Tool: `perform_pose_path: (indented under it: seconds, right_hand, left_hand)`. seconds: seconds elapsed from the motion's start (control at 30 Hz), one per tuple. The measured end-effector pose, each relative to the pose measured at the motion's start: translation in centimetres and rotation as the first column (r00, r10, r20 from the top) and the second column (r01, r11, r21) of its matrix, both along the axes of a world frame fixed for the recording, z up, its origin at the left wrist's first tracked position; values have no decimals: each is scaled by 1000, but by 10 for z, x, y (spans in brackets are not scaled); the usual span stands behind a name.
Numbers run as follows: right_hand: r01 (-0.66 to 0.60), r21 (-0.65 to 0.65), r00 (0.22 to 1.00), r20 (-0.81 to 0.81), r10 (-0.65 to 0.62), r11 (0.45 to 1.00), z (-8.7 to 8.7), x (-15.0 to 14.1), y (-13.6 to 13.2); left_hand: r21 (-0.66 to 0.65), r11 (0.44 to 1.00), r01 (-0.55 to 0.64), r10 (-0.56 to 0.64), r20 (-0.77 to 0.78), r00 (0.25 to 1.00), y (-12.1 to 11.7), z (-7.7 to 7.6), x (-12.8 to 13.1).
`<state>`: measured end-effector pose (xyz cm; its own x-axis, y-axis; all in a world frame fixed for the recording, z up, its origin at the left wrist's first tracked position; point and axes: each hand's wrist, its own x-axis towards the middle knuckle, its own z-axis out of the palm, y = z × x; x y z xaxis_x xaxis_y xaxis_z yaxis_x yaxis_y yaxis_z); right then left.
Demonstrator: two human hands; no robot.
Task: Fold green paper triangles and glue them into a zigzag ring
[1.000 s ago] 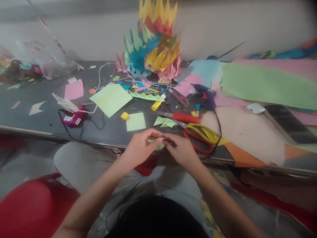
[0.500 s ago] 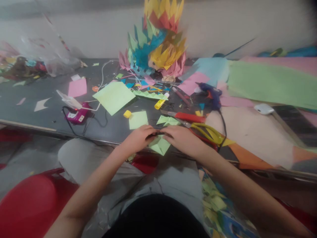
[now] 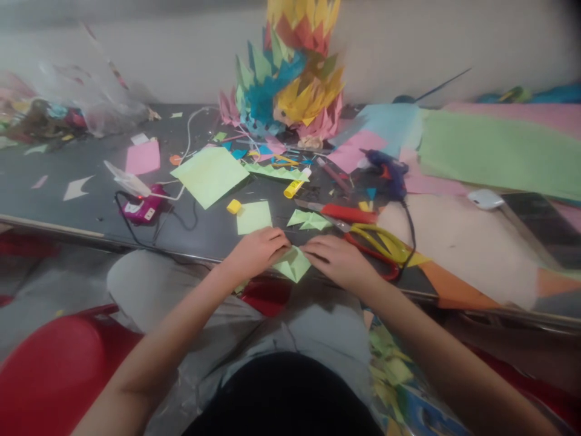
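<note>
At the table's front edge, my left hand (image 3: 262, 247) and my right hand (image 3: 334, 255) close their fingers on opposite sides of a folded light green paper (image 3: 294, 265). Its lower corner points toward me, over the edge; the fingers cover part of its sides. Just beyond lie a folded green paper piece (image 3: 310, 220) with pointed tips and a small green square sheet (image 3: 254, 218). A yellow cap (image 3: 234, 206) rests at that square's corner. Right of the hands are scissors (image 3: 372, 235) with yellow and red handles and a red-handled cutter (image 3: 347, 213).
A tall folded-paper figure (image 3: 290, 91) stands at the back. Nearby are a yellow glue stick (image 3: 294, 186), a larger green sheet (image 3: 210, 177), a blue glue gun (image 3: 388, 171) with its cord, a purple power socket (image 3: 144, 208), and a phone (image 3: 542, 224). A red stool (image 3: 59, 375) is at lower left.
My hands have drawn slightly apart, with the right hand shifting right and down. More of the folded green paper's upper part now shows between them.
</note>
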<state>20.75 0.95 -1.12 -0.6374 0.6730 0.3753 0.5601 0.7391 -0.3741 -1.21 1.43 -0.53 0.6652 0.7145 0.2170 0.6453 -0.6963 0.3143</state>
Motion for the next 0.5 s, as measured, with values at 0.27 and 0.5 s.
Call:
perform_pose_path:
  seconds: [0.27, 0.5]
  right_hand:
    - [-84, 45, 987, 141, 77, 995, -5, 8, 2]
    - [-93, 102, 977, 202, 70, 990, -5, 8, 1]
  left_hand:
    - [88, 996, 30, -23, -89, 996, -1, -6, -2]
    - [98, 995, 29, -19, -101, 995, -1, -5, -2]
